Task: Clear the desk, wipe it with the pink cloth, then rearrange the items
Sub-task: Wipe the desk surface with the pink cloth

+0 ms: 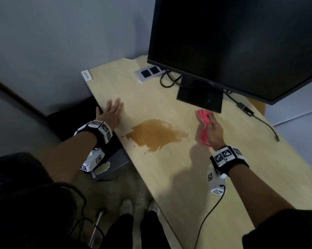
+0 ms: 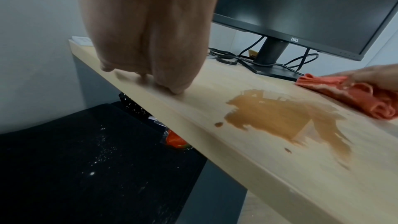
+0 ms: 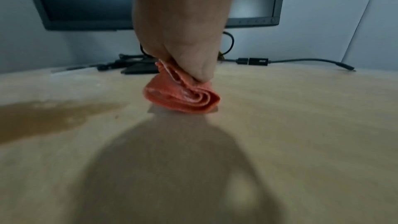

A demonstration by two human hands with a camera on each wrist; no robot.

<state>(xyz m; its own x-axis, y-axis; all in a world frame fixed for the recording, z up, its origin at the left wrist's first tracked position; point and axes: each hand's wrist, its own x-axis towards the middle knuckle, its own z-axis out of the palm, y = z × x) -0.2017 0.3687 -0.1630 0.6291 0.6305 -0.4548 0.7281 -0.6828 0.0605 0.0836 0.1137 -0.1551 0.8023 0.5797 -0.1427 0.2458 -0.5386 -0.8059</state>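
Observation:
A folded pink cloth (image 1: 203, 125) (image 2: 353, 94) (image 3: 183, 98) is gripped in my right hand (image 1: 213, 129) (image 3: 185, 54), held just over the light wooden desk (image 1: 169, 173) to the right of a brown spill (image 1: 155, 134) (image 2: 284, 117) (image 3: 43, 115). My left hand (image 1: 111, 112) (image 2: 148, 40) rests flat, fingers straight, on the desk's left edge, left of the spill. The spill lies between both hands, wet and uneven, with small drops beside it.
A black monitor (image 1: 237, 42) on its stand base (image 1: 200, 97) fills the back right, cables (image 1: 169, 81) and a socket plate (image 1: 149, 72) behind. An adapter cable (image 1: 259, 119) trails right. A black chair (image 2: 86, 168) with items sits below the left edge.

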